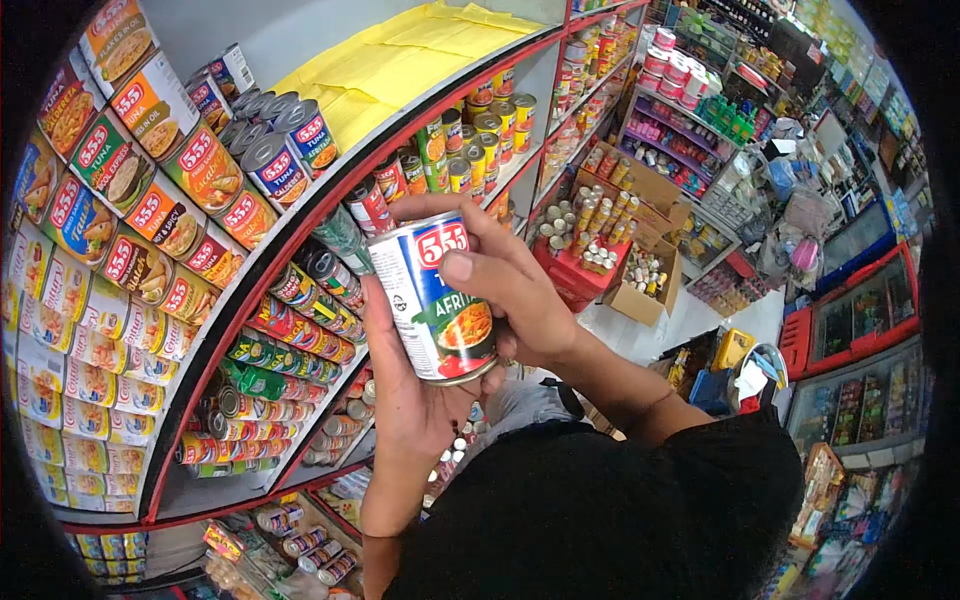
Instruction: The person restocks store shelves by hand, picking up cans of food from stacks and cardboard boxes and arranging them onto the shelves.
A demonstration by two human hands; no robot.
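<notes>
A 555 tuna can (408,305) with an "Afritada" label is held tilted in front of the shelves, its printed side facing me. My right hand (512,285) wraps around its right side and top, with the thumb pressed on the label. From below and the left, my left hand (405,405) supports the can, its thumb along the left side and its palm under the base. Fingers behind the can are hidden. Behind it on the upper shelf stand more tuna cans (272,165), beside a yellow shelf lining (375,75).
A wall of stacked cans (150,210) rises at the left. Lower shelves hold many cans lying on their sides (265,410). Right of the shelves, an open cardboard box (640,305) and a red crate (575,285) carry more cans. A red-framed freezer (850,310) stands at far right.
</notes>
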